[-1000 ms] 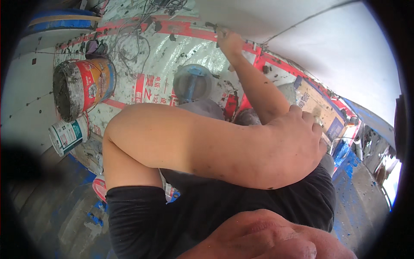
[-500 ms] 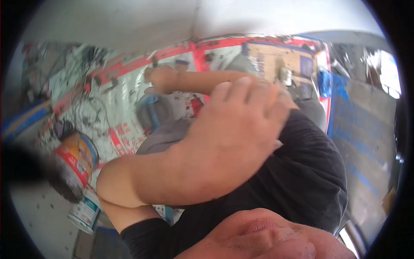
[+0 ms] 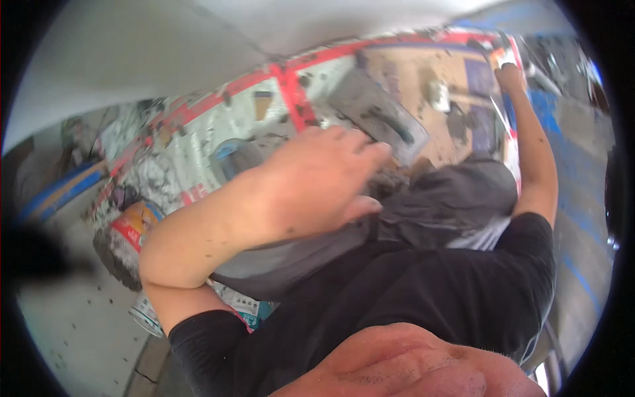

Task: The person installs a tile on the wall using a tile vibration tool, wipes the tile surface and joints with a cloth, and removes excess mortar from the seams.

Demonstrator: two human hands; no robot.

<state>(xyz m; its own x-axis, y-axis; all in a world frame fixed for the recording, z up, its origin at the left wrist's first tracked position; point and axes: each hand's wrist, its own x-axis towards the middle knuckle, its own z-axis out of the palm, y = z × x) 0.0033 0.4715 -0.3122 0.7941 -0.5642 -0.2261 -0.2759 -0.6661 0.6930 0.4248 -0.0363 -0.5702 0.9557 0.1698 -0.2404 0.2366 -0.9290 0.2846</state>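
My left hand (image 3: 324,175) hovers over my grey-trousered lap, its fingers loosely apart with nothing visible in them. At the far right, my right arm reaches out to the edge of a flattened cardboard sheet (image 3: 390,66). There my right hand (image 3: 510,78) is closed, its fingers curled; whatever it may grip is too small to make out. Between the hands a grey rectangular plastering trowel (image 3: 364,99) with a dark handle lies tilted on the sheet. Beyond the trowel, a small pale can (image 3: 439,96) stands on the cardboard.
A mortar-crusted bucket (image 3: 129,228) with a red and orange label sits at my left, a white tub (image 3: 147,316) near it. White plastic sheeting with red tape (image 3: 288,92) and dark mortar bits covers the floor. A pale wall (image 3: 165,46) rises ahead; a grey, blue-streaked surface (image 3: 575,192) lies right.
My right hand has swung from the far left across to the far right edge. My left hand has drawn back leftward and lower, uncovering the trowel. The view has shifted.
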